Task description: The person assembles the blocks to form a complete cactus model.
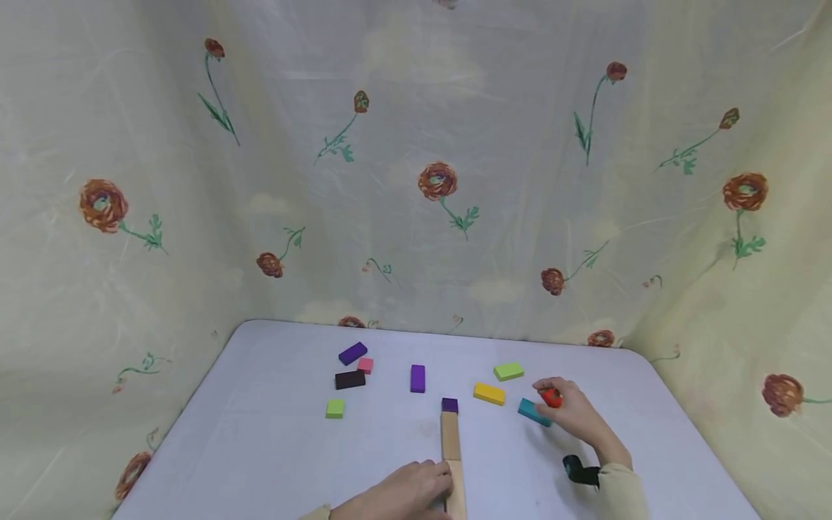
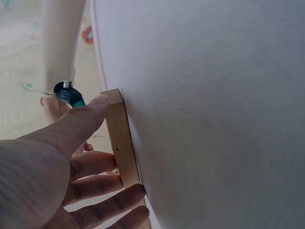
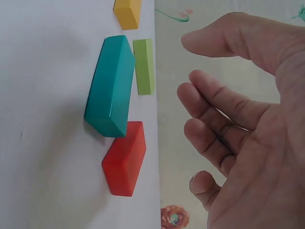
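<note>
My left hand [image 1: 412,487] holds a pale wooden block [image 2: 121,138] near the front of the table. In the left wrist view its thumb rests at one end, and the index and middle fingertips pass behind the block. Another wooden block [image 1: 450,435] lies end to end with it, and a dark purple block [image 1: 450,406] sits at the far end of that row. Above the red block [image 3: 125,160] hovers my right hand [image 3: 248,114], thumb apart from loosely bent fingers, holding nothing. A teal block [image 3: 112,86] lies beside the red one.
Yellow [image 1: 489,393] and lime [image 1: 508,371] blocks lie beyond the teal one. A purple block [image 1: 418,378] stands mid-table. Further left are another purple block [image 1: 353,353], a pink [image 1: 365,366], a black [image 1: 350,379] and a small lime block [image 1: 334,409]. Flowered cloth [image 1: 390,217] hangs behind the table.
</note>
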### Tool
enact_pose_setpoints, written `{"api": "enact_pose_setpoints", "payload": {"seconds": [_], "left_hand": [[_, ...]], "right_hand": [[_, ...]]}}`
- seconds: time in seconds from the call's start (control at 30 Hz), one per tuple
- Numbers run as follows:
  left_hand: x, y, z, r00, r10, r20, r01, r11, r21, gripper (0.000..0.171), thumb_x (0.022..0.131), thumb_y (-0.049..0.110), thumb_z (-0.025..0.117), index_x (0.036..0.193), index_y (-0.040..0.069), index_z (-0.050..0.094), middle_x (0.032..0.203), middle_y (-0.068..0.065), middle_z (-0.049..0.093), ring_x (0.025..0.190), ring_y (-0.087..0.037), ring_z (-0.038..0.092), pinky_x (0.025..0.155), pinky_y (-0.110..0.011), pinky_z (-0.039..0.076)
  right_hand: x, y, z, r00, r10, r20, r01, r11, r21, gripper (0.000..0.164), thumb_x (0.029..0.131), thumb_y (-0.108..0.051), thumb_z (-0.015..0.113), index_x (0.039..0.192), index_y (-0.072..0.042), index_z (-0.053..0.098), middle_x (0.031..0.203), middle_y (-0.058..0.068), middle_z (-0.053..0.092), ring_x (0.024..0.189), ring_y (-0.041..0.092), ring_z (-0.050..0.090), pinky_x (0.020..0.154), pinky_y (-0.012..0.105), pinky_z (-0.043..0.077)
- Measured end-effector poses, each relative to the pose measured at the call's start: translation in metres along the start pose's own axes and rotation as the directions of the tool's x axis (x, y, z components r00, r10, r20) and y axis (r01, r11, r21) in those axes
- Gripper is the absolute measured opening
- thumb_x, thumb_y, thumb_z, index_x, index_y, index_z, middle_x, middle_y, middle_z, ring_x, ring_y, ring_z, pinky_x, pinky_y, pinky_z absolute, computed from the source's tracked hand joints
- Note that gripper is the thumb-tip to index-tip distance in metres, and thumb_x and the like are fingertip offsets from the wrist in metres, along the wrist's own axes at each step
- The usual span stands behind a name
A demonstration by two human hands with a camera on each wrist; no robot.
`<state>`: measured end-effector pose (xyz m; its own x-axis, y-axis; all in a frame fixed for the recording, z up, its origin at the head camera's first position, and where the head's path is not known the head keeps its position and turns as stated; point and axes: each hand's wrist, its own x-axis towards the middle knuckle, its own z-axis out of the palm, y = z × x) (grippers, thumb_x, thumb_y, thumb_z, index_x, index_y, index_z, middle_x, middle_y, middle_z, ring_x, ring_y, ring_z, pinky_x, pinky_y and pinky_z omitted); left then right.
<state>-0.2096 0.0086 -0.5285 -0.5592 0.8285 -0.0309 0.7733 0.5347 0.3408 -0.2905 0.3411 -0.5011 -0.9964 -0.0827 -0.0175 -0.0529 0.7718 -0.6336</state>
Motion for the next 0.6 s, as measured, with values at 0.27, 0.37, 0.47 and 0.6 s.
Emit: {"api": "enact_pose_setpoints", "payload": {"seconds": [0.27, 0.37, 0.47, 0.6], "left_hand": [[0.0, 0.0, 0.0, 1.0, 0.007, -0.013, -0.006, 0.999, 0.044, 0.036, 0.088, 0.046, 0.065, 0.108, 0.017, 0.067, 0.094, 0.012, 0.059, 0.072, 0.002, 0.044, 0.065, -0.012, 0.041], [0.0, 0.0, 0.0, 1.0, -0.002, -0.006, 0.002, 0.999, 0.036, 0.037, 0.088, 0.046, 0.065, 0.109, 0.017, 0.067, 0.094, 0.012, 0.059, 0.072, 0.002, 0.044, 0.065, -0.012, 0.042], [0.0, 0.0, 0.0, 1.0, -0.004, -0.005, 0.004, 0.999, 0.032, 0.037, 0.088, 0.047, 0.065, 0.11, 0.017, 0.066, 0.095, 0.012, 0.058, 0.073, 0.001, 0.044, 0.066, -0.012, 0.042], [0.0, 0.0, 0.001, 1.0, 0.004, -0.01, -0.004, 1.0, 0.006, 0.039, 0.088, 0.046, 0.064, 0.113, 0.016, 0.066, 0.094, 0.012, 0.058, 0.073, 0.002, 0.044, 0.067, -0.012, 0.042]], "right_hand": [[0.003, 0.015, 0.002, 1.0, 0.012, -0.001, -0.012, 1.0, -0.02, 0.04, 0.088, -0.019, 0.068, 0.123, -0.003, 0.057, 0.124, 0.02, 0.055, 0.112, 0.035, 0.048, 0.094, 0.056, 0.043], [0.006, 0.021, 0.006, 1.0, 0.006, -0.008, -0.006, 1.0, -0.028, 0.039, 0.087, -0.017, 0.069, 0.121, -0.001, 0.059, 0.12, 0.018, 0.059, 0.11, 0.033, 0.05, 0.095, 0.055, 0.043], [0.008, 0.027, 0.01, 1.0, 0.011, -0.017, -0.012, 0.999, -0.051, 0.04, 0.086, -0.018, 0.07, 0.12, -0.001, 0.06, 0.119, 0.018, 0.06, 0.108, 0.032, 0.051, 0.094, 0.055, 0.043], [0.011, 0.032, 0.015, 0.999, 0.046, -0.019, -0.048, 0.994, -0.095, 0.041, 0.086, -0.021, 0.07, 0.121, -0.003, 0.059, 0.119, 0.017, 0.058, 0.107, 0.031, 0.048, 0.092, 0.054, 0.043]]}}
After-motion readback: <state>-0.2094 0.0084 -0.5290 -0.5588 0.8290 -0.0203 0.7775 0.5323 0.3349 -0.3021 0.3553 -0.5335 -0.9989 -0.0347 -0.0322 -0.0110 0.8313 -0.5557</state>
